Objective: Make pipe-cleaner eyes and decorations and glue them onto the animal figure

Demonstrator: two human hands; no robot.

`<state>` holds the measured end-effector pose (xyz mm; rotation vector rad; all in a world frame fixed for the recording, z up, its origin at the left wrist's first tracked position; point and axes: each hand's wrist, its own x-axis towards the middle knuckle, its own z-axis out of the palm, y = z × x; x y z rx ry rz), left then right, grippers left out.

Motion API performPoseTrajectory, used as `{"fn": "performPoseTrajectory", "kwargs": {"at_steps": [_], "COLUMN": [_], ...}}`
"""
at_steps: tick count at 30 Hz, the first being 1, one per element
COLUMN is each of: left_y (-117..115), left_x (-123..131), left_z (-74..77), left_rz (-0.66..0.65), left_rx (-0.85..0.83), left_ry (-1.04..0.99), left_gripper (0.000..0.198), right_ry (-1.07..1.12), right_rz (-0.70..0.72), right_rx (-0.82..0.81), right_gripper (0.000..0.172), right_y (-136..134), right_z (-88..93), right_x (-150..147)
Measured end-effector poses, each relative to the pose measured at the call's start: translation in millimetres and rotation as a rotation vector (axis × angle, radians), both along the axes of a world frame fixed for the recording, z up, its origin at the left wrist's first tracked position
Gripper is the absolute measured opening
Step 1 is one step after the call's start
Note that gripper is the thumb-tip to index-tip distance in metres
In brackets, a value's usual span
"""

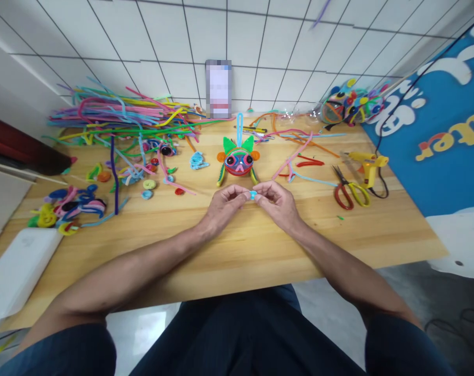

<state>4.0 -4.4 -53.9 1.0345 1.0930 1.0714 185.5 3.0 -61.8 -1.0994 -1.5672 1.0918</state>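
Between my left hand (229, 203) and my right hand (276, 203) is a small light-blue pipe-cleaner coil (253, 195). The fingertips of both hands pinch it from either side, low over the table. Just beyond my hands stands a colourful pipe-cleaner animal figure (239, 163), with green ears, round orange side pieces and dark eyes. A light-blue loop (239, 130) rises behind its head. Its yellow-green legs end close to my fingers. My fingers partly cover the coil, so its full shape is hidden.
Loose pipe cleaners (115, 112) pile up at the back left, near a phone (218, 89) against the tiled wall. Scissors (348, 190) and a yellow glue gun (372, 167) lie to the right. A white power bank (23, 266) lies at the left edge.
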Motion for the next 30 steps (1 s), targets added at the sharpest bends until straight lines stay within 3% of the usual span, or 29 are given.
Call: {"fn": "performPoseTrajectory", "kwargs": {"at_steps": [30], "left_y": [0.3], "left_x": [-2.2], "left_z": [-2.4], "left_rz": [-0.082], "left_rx": [0.080], "left_ry": [0.034], "left_gripper": [0.033], "right_ry": [0.012], "right_rz": [0.031], "right_rx": [-0.001], "right_gripper": [0.019], "right_y": [-2.0], "right_z": [0.1], "right_x": [0.5]}}
